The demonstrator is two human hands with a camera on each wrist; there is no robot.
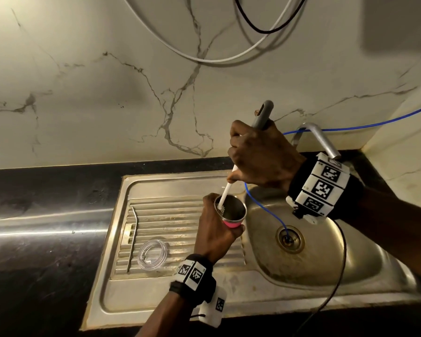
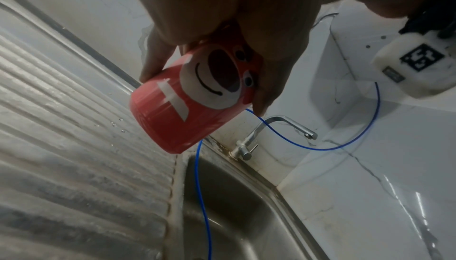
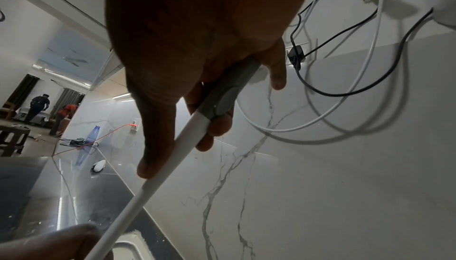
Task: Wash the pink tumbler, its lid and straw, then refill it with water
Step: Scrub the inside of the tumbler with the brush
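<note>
Head view is mostly steel sink (image 1: 314,268) with its ribbed drainboard (image 1: 180,220) on the left, sitting in a dark counter (image 1: 46,215) under a marble-look wall (image 1: 107,81). A bent metal tap (image 1: 322,139) sticks out behind my right wrist, and a thin blue tube (image 1: 267,207) runs down into the drain.

My right hand (image 1: 260,154) is wrapped around the grey handle of a bottle brush (image 1: 225,190); the right wrist cam shows my thumb lying along the white shaft and my other fingers curled under the grey part. The brush end is down inside the pink tumbler (image 1: 230,212), against its left inner wall.

My left hand (image 1: 214,234) grips the tumbler from the side, fingers curled round the body, holding it in the air about over the edge between drainboard and basin. From the left wrist cam the tumbler is tilted, with a cartoon bear face on it.

The clear lid (image 1: 153,254) lies flat on the drainboard, and the metal straw (image 1: 133,237) lies just to its left, bent end pointing away from me.
</note>
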